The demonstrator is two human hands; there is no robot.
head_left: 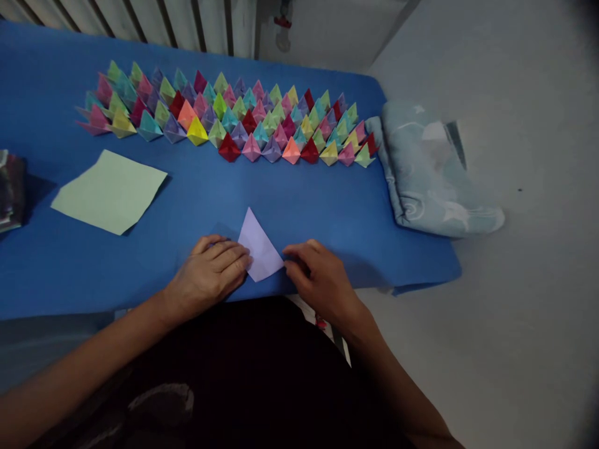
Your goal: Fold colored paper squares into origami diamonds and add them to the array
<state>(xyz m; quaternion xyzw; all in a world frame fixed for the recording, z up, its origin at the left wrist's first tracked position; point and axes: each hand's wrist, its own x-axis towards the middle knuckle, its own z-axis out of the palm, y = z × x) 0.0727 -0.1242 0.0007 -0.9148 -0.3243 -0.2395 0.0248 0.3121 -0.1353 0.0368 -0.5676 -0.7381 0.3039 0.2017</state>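
A folded piece of lilac origami paper (260,251), roughly kite-shaped with one point facing away from me, lies near the front edge of the blue-covered table. My left hand (211,268) covers its left side, fingers together and pressed on the paper; the thumb is mostly hidden. At the right corner, my right hand (318,274) pinches the paper's tip between thumb and forefinger. Beyond both hands stand several rows of small folded paper boats (251,148) in many colours. To the left lies a flat pale green sheet of paper (110,192), with its edges slightly lifted.
A blue cloth (196,187) covers the table. On the right end rests a folded grey-blue patterned textile (421,174), close to the wall (528,249). At the left edge sits a dark, shiny packet (12,190), partly cut off. A white radiator (140,22) stands behind the table.
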